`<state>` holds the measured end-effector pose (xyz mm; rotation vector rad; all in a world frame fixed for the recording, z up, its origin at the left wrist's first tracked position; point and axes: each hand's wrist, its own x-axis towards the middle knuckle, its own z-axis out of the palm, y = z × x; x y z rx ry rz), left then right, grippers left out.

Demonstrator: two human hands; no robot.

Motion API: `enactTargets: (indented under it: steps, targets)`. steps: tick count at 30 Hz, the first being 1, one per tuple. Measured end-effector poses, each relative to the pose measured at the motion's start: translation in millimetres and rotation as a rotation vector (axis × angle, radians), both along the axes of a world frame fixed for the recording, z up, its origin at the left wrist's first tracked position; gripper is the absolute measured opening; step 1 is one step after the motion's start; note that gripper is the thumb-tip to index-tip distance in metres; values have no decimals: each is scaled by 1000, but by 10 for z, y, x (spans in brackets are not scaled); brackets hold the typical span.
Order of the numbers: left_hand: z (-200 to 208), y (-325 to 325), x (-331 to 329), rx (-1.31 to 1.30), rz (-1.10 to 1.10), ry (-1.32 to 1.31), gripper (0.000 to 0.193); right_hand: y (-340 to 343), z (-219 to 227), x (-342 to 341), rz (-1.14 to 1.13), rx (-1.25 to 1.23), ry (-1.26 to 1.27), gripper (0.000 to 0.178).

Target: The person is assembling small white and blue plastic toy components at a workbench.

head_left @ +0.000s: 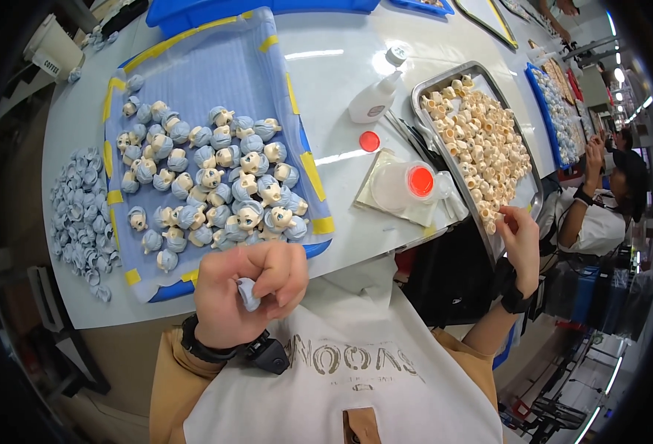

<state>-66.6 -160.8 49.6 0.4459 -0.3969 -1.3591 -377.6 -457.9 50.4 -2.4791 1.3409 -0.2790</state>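
My left hand [221, 305] is closed in front of the blue-lined tray [208, 66], its fingers curled round a small pale blue doll hair piece [247, 294]. At the near corner of a metal tray [417, 95], my right hand [521, 244] pinches a cream doll face piece [489, 225] between thumb and fingertips. That metal tray is heaped with similar hollow cream pieces [482, 140]. Many doll heads with pale blue hair [249, 214] lie loosely on the blue lining, which is held by yellow tape. Left of it, loose pale blue hair pieces [82, 214] are piled on the table.
Between the trays stand a white squeeze bottle [374, 100] and a clear jar [389, 189] with a red top, with a red cap [369, 141] nearby. A white cup [54, 50] is far left. At right sits a co-worker [600, 203] beside a blue tray [539, 100].
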Motion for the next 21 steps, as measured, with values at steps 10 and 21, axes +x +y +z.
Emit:
enactTargets:
  steps: [10,21]
  targets:
    - [96,21,-42,201,22,-128,40,45,44,-76,-66,-84,26,19]
    - [117,-115,-215,279,99,-4,27,1648,457,1563,1148,310,-487,52]
